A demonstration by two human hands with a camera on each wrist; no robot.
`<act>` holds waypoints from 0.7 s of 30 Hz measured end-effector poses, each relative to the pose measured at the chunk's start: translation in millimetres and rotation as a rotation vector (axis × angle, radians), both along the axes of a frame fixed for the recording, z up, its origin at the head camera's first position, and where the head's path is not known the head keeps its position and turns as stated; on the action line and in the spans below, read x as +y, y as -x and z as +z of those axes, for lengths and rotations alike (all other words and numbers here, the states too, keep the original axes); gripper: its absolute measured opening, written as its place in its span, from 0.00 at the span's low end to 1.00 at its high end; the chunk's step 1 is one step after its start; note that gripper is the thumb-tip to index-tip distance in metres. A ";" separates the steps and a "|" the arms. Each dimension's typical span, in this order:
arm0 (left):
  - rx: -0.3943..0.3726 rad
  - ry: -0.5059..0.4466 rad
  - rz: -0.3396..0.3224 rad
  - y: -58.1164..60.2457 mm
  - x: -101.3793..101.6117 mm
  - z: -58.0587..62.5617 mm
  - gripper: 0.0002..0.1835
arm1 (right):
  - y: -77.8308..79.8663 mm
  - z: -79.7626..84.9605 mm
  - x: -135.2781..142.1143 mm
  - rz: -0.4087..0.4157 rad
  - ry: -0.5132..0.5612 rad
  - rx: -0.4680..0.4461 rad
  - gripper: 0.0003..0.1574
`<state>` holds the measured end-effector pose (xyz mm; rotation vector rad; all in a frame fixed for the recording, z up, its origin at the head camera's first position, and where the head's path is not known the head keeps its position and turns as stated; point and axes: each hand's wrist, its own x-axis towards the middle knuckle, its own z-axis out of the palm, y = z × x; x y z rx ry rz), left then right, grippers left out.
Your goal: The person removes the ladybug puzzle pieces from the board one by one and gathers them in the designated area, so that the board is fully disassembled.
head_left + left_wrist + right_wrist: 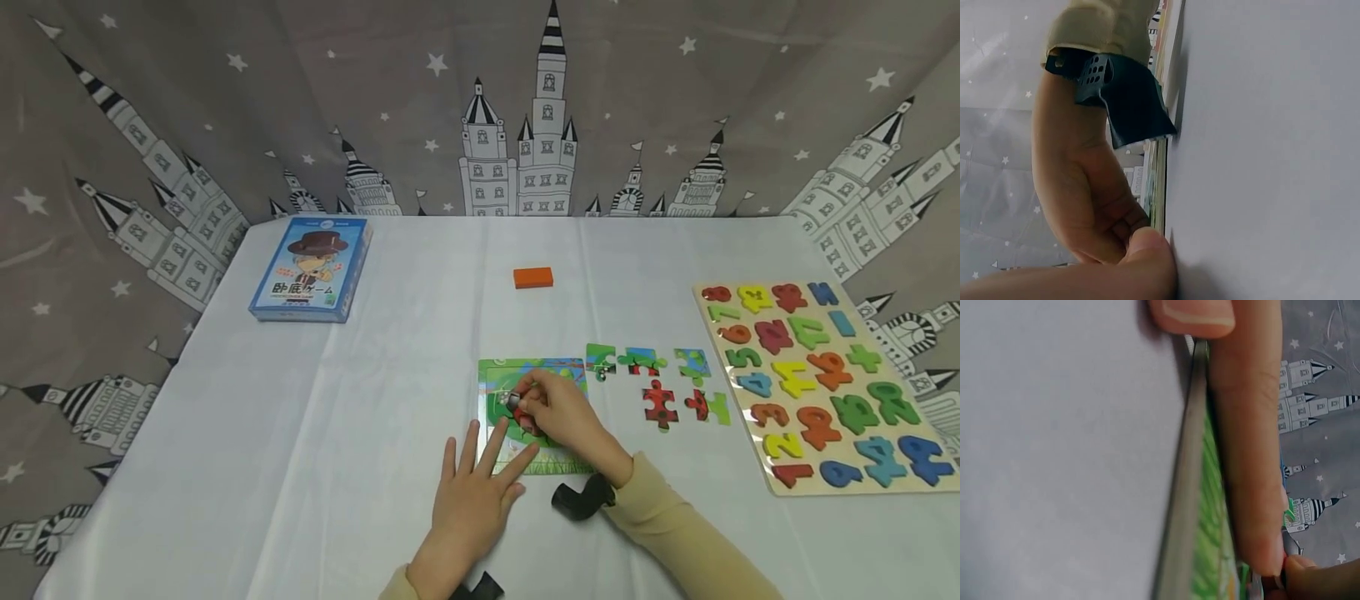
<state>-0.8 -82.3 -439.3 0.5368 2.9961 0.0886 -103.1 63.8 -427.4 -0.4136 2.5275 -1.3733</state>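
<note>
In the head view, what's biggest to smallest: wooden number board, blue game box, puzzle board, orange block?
Wooden number board
Blue game box and puzzle board: too alike to rank
Orange block

We observe tan fabric sleeves (pixel 675 533) and bent black wrist-worn housings (pixel 581 498), the left one showing small round holes (pixel 1094 69).

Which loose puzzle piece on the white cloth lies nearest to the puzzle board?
The mostly green piece, leftmost in the top row, beside the board; the other pieces lie farther right.
</note>
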 end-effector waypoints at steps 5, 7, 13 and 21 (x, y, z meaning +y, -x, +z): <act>0.018 0.020 0.008 -2.1 2.9 0.7 0.24 | 0.6 -0.1 -1.6 -0.030 -0.006 -0.027 0.03; 0.026 0.017 0.011 -3.0 3.7 1.1 0.24 | 0.5 0.0 -1.7 -0.036 0.009 -0.038 0.03; 0.044 0.014 0.016 -4.6 4.6 2.1 0.25 | -0.6 0.9 -2.2 -0.060 0.083 -0.087 0.03; 0.061 -0.014 0.017 -5.8 3.9 1.0 0.24 | -1.3 -0.9 -3.5 -0.087 0.115 -0.083 0.04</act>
